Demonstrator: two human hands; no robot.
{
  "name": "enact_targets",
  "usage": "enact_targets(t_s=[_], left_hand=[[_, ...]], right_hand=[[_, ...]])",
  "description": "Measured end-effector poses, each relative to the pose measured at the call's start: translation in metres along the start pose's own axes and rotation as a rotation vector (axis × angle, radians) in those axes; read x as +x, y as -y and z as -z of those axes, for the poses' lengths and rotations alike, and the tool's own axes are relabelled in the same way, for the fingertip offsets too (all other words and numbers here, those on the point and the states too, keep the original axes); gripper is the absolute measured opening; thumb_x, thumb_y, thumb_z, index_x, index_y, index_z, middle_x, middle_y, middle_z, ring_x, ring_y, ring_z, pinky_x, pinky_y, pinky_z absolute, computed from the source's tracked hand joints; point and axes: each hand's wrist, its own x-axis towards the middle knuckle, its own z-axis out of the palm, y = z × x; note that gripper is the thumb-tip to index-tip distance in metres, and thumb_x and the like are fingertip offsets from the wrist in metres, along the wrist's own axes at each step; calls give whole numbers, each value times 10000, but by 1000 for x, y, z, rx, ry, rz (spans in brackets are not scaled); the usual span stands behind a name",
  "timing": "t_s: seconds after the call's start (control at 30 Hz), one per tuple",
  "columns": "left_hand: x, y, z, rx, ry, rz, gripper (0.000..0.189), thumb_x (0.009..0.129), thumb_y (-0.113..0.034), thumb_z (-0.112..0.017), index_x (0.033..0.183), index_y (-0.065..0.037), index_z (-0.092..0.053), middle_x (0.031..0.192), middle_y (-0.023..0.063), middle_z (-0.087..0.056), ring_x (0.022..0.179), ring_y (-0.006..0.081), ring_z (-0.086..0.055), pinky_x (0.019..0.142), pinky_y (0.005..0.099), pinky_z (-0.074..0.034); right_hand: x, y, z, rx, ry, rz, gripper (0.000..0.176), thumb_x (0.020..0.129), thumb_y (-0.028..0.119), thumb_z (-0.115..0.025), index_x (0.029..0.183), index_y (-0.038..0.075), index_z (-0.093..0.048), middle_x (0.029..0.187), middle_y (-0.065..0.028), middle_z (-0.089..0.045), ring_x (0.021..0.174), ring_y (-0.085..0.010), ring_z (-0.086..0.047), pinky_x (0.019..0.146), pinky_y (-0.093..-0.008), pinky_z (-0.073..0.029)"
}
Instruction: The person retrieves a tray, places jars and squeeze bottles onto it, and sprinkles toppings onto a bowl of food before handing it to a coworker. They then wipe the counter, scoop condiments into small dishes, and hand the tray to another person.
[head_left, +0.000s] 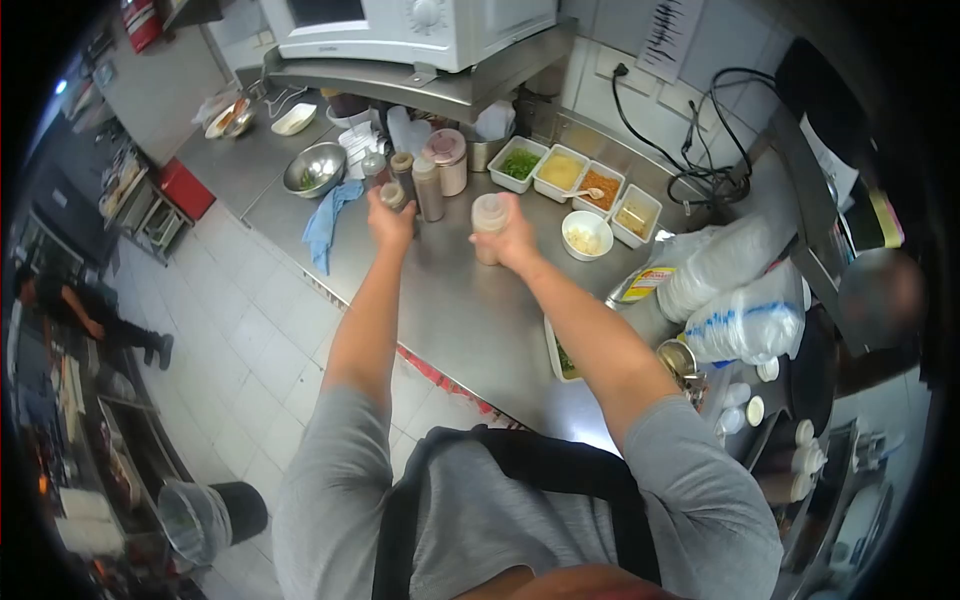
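Observation:
My left hand is closed round a small bottle with a pale top, at the front of a group of condiment bottles. Just behind it stand a squeeze bottle with pale brown contents and a darker bottle. My right hand grips a clear plastic bottle with a whitish cap, upright on or just above the steel counter. Its contents look light brown, and my fingers hide part of its side. A pink-lidded jar stands between and behind my hands.
White tubs hold chopped greens, a yellow food and an orange-brown food. A white bowl sits nearby. Left are a steel bowl and blue cloth. Bagged cups lie right. A microwave overhangs.

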Motion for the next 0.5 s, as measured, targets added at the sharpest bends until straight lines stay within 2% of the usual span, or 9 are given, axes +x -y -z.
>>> enact_targets(t_s=[0.03, 0.1, 0.17, 0.2, 0.23, 0.27, 0.3, 0.4, 0.5], left_hand=[[-5, 2, 7, -53, 12, 8, 684, 640, -182, -790, 1212, -76, -429, 1055, 186, -605, 999, 355, -578, 853, 420, -456], [-19, 5, 28, -119, 1, -115, 636, 659, -170, -775, 1193, -63, -445, 1008, 188, -616, 942, 367, -599, 812, 420, -466], [-27, 9, 57, -64, 20, -260, 633, 670, -217, -785, 1179, -47, -449, 1033, 181, -615, 928, 315, -611, 814, 376, -465], [-34, -2, 79, -16, 68, -262, 610, 696, -166, -766, 1205, -52, -449, 1034, 155, -612, 935, 283, -603, 818, 376, -466], [-31, 9, 88, -11, 77, -387, 616, 710, -110, -750, 1239, -63, -438, 1080, 128, -594, 964, 244, -587, 824, 366, -469], [-45, -20, 117, -42, 203, -289, 621, 711, -75, -742, 1251, -69, -436, 1117, 113, -569, 995, 217, -567, 840, 345, -468], [-61, -53, 145, -86, 299, -299, 606, 704, -95, -739, 1236, -69, -450, 1108, 144, -581, 1004, 225, -579, 815, 346, -477], [-100, -104, 187, -216, 583, -390, 608, 700, -15, -716, 1237, -63, -436, 1108, 126, -566, 1037, 216, -542, 842, 329, -461], [-160, -192, 204, -438, 928, -379, 624, 662, -26, -732, 1207, -57, -430, 1110, 138, -557, 1022, 213, -536, 902, 322, -411]], right_hand=[[-11, 11, -4, -56, -11, -76, 799, 594, 213, -830, 1236, 97, -370, 1100, -141, -605, 1048, -299, -576, 899, -387, -452], [-33, 20, -14, -33, -43, 74, 778, 596, 226, -827, 1221, 110, -378, 1039, -143, -623, 995, -316, -600, 860, -386, -472], [-60, 48, -7, 30, -17, 144, 759, 598, 257, -825, 1206, 118, -392, 1038, -152, -624, 981, -325, -612, 832, -389, -486], [-74, 61, 0, 114, -9, 245, 756, 604, 273, -823, 1209, 123, -394, 1050, -157, -618, 980, -326, -613, 831, -395, -487], [-90, 75, 12, 131, 51, 207, 755, 615, 276, -820, 1215, 121, -389, 1061, -145, -611, 993, -303, -610, 837, -391, -483], [-105, 82, 22, 252, 56, 291, 768, 618, 275, -822, 1226, 122, -377, 1072, -132, -605, 1003, -276, -605, 841, -383, -479], [-126, 104, 49, 328, 97, 293, 776, 615, 259, -823, 1233, 129, -372, 1072, -129, -604, 996, -260, -605, 839, -377, -478], [-195, 139, 134, 325, 49, 404, 793, 600, 220, -816, 1242, 115, -362, 1080, -118, -591, 1000, -263, -595, 864, -366, -462], [-267, 148, 225, 255, -26, 442, 790, 582, 278, -815, 1209, 116, -363, 1011, -163, -618, 920, -337, -624, 799, -389, -487]])
